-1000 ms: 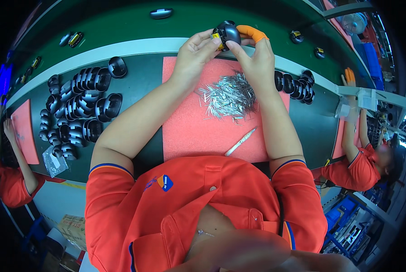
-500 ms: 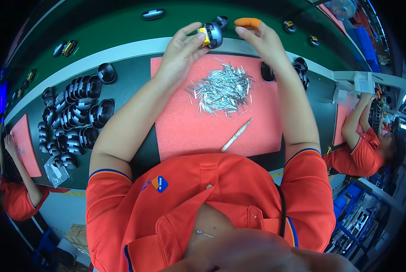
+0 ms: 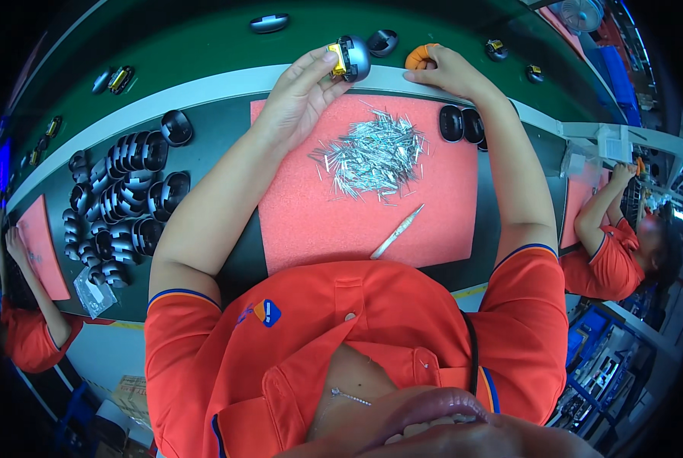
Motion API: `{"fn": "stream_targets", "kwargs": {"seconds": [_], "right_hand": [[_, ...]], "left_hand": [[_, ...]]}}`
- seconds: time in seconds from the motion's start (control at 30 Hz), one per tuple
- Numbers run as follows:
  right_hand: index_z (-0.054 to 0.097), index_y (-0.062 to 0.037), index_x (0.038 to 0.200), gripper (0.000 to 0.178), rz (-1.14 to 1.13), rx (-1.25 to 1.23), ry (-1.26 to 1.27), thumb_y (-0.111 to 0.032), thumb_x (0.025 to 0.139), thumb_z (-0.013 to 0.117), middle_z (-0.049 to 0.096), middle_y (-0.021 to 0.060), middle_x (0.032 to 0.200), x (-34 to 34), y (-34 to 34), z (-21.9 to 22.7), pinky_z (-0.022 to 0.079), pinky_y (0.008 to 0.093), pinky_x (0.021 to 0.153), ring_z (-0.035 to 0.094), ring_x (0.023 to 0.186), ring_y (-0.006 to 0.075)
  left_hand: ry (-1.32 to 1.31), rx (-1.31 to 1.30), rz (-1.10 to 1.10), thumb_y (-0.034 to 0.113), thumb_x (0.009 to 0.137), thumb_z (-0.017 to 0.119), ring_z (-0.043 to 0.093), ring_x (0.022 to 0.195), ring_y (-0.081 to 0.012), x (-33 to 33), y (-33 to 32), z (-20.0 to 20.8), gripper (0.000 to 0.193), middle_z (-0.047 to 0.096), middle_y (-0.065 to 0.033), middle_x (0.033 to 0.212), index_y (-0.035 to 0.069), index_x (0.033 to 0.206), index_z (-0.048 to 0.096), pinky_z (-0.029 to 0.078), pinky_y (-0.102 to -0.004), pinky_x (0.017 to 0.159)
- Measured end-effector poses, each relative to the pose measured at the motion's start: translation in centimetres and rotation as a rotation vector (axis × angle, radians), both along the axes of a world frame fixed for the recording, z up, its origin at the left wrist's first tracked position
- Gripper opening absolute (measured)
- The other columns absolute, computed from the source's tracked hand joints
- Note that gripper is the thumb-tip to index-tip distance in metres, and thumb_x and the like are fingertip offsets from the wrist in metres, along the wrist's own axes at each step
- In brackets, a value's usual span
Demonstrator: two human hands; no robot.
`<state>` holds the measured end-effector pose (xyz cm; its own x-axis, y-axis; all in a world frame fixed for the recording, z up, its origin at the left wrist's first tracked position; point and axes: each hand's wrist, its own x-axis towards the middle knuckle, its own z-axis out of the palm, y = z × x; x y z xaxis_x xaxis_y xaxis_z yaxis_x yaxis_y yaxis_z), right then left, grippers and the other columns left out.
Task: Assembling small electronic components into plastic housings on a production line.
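Observation:
My left hand (image 3: 308,85) grips a rounded dark grey casing (image 3: 355,59) with a yellow piece (image 3: 337,59) on its side, held over the belt's near rail. Over the same rail is my right hand (image 3: 442,70), its orange-covered finger bent and the thumb a little apart; nothing shows between them. Beneath both hands, a heap of thin silvery pins (image 3: 376,155) lies on a pink foam mat (image 3: 303,229). A pale, slim pointed tool (image 3: 397,231) rests on the mat's near part. Black-faced shells (image 3: 451,124) stand beside my right forearm, partly covered by it.
Rows of dark shells (image 3: 135,187) fill the left of the bench, with a clear plastic bag (image 3: 95,295) near them. The green conveyor belt (image 3: 204,53) carries several casings, including a dark one (image 3: 382,43) between my hands. Co-workers sit at both sides, in red shirts (image 3: 612,263).
My right hand has moved right and nearer, its covered finger bending more. More black-faced shells show beside that forearm. Belt items have shifted right. My left hand keeps its casing, turned slightly.

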<state>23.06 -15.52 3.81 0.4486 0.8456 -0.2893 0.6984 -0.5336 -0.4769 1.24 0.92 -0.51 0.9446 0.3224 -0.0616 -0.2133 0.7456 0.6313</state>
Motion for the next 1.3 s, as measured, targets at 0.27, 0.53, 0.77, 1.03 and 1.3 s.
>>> {"fn": "stream_targets", "kwargs": {"seconds": [0.27,0.53,0.77,1.03,1.3], "right_hand": [[0.062,0.0019,0.096,0.032,0.023,-0.020,-0.185,-0.029,0.089,0.061,0.060,0.0119,0.078,-0.2,0.5,-0.5,0.045,0.0300,0.065,0.058,0.071,0.0184],[0.055,-0.0028,0.109,0.032,-0.351,0.313,0.069,-0.031,0.093,0.056,0.057,0.0027,0.086,-1.1,-2.2,0.4,0.044,0.0268,0.071,0.053,0.076,0.0107],[0.057,-0.0025,0.116,0.031,-0.435,0.714,0.572,-0.021,0.092,0.059,0.056,-0.0005,0.090,-7.7,-0.5,1.7,0.040,0.0216,0.074,0.048,0.075,0.0077],[0.063,-0.0037,0.110,0.025,-0.472,0.919,0.559,-0.018,0.090,0.062,0.065,0.0014,0.091,-11.8,1.4,2.4,0.043,0.0226,0.074,0.054,0.075,0.0085],[0.067,-0.0067,0.097,0.015,-0.150,0.900,-0.179,-0.015,0.085,0.066,0.060,0.0083,0.116,-12.7,1.0,1.0,0.041,0.0317,0.092,0.055,0.102,0.0197]], "left_hand": [[0.002,-0.019,-0.011,0.024,0.097,0.049,0.060,0.106,-0.0218,-0.4,-0.1,0.9,0.031,0.057,-0.0141,0.115,0.000,0.116,0.050,0.050,-0.0321,0.094],[0.060,0.217,-0.005,0.033,0.100,0.038,0.063,0.087,-0.0163,-0.7,-0.8,0.9,0.038,0.058,-0.0151,0.111,0.004,0.125,0.044,0.052,-0.0238,0.072],[0.095,0.413,-0.080,0.038,0.098,0.044,0.052,0.077,-0.0085,-0.7,-0.8,0.7,0.043,0.056,-0.0085,0.106,0.007,0.128,0.044,0.045,-0.0217,0.069],[-0.001,0.671,0.026,0.010,0.082,0.071,0.054,0.107,-0.0135,-0.6,-2.1,1.0,0.057,0.054,-0.0092,0.114,0.003,0.130,0.041,0.045,-0.0276,0.092],[-0.038,0.589,0.046,0.006,0.083,0.069,0.055,0.104,-0.0126,-0.5,-2.0,1.1,0.051,0.054,-0.0079,0.113,0.003,0.127,0.044,0.047,-0.0263,0.090]]}}
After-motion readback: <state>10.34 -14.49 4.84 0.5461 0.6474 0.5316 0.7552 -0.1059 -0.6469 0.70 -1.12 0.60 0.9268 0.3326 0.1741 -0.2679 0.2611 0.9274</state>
